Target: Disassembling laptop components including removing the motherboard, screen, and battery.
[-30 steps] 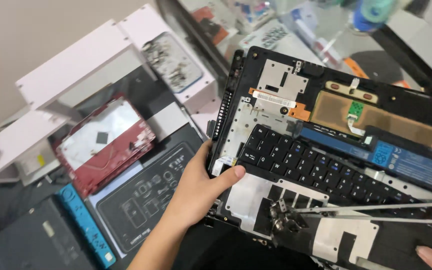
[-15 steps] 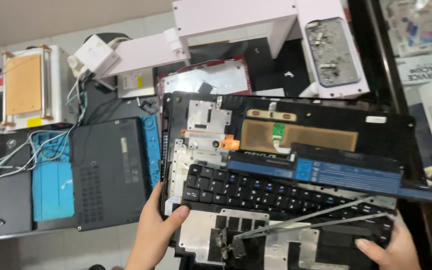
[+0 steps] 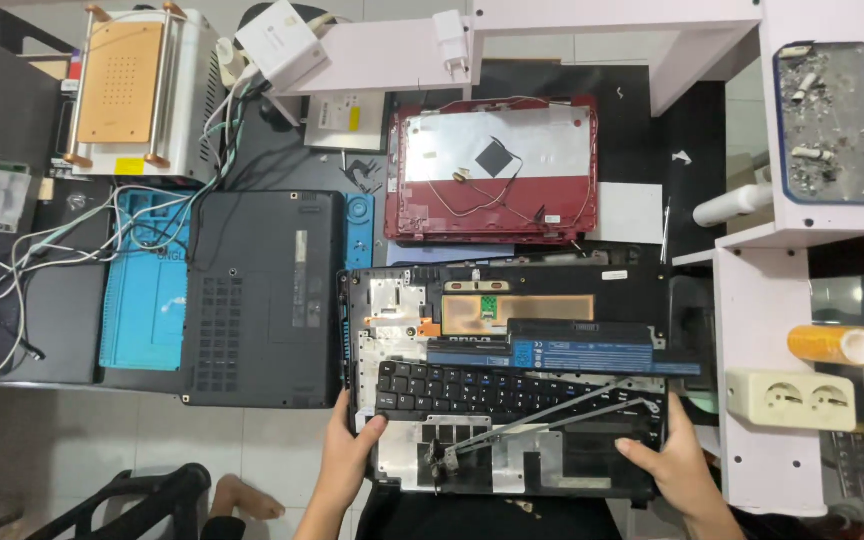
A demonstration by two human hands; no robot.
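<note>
My left hand point(image 3: 345, 452) grips the near left edge of an opened black laptop shell point(image 3: 392, 300), thumb lying on its inner face. At the near right corner my right hand point(image 3: 679, 460) holds the same shell. Loose parts rest on it: a black keyboard point(image 3: 472, 387), a long black battery with a blue label point(image 3: 572, 350), and a grey metal hinge bracket point(image 3: 542, 420). A tan touchpad panel point(image 3: 517, 308) shows at the far side of the shell.
A closed dark laptop point(image 3: 262, 295) lies bottom-up to the left, on a blue mat point(image 3: 142, 300). A red laptop lid point(image 3: 492, 170) sits beyond. White shelving point(image 3: 762, 300) stands right, holding a tray of screws point(image 3: 832, 120). Tangled cables point(image 3: 42, 240) at left.
The view has swung from a tilted angle to straight down. The laptop shell with its loose parts now sits level, and my right hand has come into full view on its right corner.
</note>
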